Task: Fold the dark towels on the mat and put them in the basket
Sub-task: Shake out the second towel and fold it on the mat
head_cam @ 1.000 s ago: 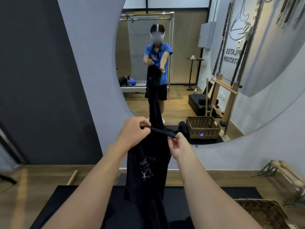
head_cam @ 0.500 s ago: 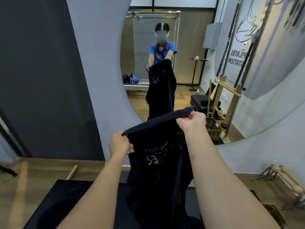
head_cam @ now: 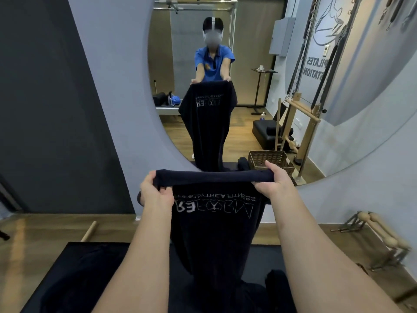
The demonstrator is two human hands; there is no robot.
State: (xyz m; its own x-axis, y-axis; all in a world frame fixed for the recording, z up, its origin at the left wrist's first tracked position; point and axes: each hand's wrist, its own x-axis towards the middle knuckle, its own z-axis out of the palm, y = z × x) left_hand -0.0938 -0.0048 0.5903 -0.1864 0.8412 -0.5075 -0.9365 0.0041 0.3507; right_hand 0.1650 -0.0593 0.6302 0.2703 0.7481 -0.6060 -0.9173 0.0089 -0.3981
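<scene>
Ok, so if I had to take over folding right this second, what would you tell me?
The left hand grips the top left corner of the dark towel.
The right hand grips the top right corner. The towel is stretched between both grips and hangs down above the mat.
Another dark bundle lies on the mat at the right.
The basket shows only as a reflection in the mirror. I cannot tell what is in it.
Done: one towel is lifted and spread.
Left: fold it, put it in the basket, then do the rest.
</scene>
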